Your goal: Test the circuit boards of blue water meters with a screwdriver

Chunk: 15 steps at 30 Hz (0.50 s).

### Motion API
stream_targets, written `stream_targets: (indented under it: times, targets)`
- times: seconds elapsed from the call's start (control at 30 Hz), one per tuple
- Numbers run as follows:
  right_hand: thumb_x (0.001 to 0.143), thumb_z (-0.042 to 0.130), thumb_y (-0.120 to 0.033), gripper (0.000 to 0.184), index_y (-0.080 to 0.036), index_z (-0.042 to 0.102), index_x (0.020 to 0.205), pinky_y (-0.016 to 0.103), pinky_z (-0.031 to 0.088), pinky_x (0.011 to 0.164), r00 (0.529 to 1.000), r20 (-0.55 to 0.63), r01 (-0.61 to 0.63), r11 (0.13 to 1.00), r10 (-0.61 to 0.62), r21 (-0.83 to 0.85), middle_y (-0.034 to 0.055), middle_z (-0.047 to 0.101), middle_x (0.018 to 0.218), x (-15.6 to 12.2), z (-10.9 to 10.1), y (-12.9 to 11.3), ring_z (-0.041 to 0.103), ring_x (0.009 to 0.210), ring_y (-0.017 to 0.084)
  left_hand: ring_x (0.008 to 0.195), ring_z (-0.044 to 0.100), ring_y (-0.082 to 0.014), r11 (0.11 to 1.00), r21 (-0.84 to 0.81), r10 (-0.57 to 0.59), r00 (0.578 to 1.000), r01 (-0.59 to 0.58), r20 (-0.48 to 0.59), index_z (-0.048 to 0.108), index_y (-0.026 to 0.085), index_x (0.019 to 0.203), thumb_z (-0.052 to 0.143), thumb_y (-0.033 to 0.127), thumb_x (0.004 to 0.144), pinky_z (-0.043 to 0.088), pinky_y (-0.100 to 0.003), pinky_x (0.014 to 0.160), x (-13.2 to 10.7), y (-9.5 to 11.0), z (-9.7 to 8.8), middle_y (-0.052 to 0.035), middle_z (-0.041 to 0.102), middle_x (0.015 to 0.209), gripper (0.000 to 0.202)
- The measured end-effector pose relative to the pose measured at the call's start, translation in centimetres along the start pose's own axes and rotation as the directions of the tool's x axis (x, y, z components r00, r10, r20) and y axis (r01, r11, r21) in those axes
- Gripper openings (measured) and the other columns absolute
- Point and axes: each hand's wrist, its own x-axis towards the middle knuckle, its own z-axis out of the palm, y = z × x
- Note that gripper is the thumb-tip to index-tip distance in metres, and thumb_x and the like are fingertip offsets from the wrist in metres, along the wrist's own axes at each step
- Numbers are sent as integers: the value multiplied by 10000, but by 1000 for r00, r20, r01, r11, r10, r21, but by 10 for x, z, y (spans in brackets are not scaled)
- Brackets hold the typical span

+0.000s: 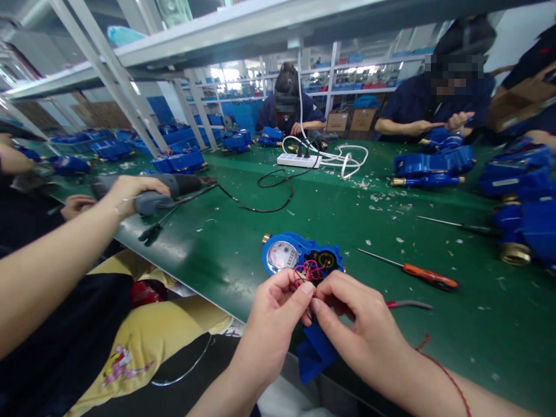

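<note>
A blue water meter (302,255) with its round dial and open wiring compartment lies on the green table (304,208) just in front of me. Red wires (309,270) come out of the compartment. My left hand (273,324) and my right hand (354,324) meet right below the meter, each with fingers pinched shut on the red wires. A blue cover piece (315,350) lies under my hands at the table's near edge.
An orange-handled screwdriver (428,276) and red-handled pliers (406,304) lie right of my hands. Another screwdriver (460,226), stacked blue meters (434,165), a white power strip (299,160) with cables. A neighbour's hand (130,191) on the left grips a grey power tool. Other workers sit opposite.
</note>
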Motion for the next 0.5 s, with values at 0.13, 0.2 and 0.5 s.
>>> stream_targets:
  times: [0.13, 0.2, 0.5]
  targets:
    - [902, 507, -92, 227, -168, 585, 703, 168, 379, 517, 1000, -10, -7, 999, 8, 53, -35, 558, 655, 4, -2, -2, 499, 557, 54, 526, 466, -44, 1000, 3, 14, 1000, -14, -7, 587, 146, 726, 679, 267, 834, 375, -153, 510, 0, -4, 3, 52, 546, 621, 186]
    - [898, 501, -83, 242, -167, 582, 686, 163, 384, 525, 1000, -17, 8, 999, -7, 45, -36, 563, 649, 3, -2, -1, 503, 554, 51, 522, 456, -43, 1000, -21, 4, 1000, -5, -16, 584, 145, 727, 686, 268, 827, 367, -152, 502, 0, -4, 4, 53, 543, 621, 188]
    - [919, 376, -62, 268, -169, 530, 728, 261, 356, 530, 913, 167, 393, 912, -372, -115, 14, 521, 645, -19, -3, -11, 460, 584, 119, 531, 365, -45, 975, -215, -86, 988, 57, -127, 585, 140, 721, 797, 359, 718, 326, -146, 506, 3, 2, 1, 51, 514, 614, 305]
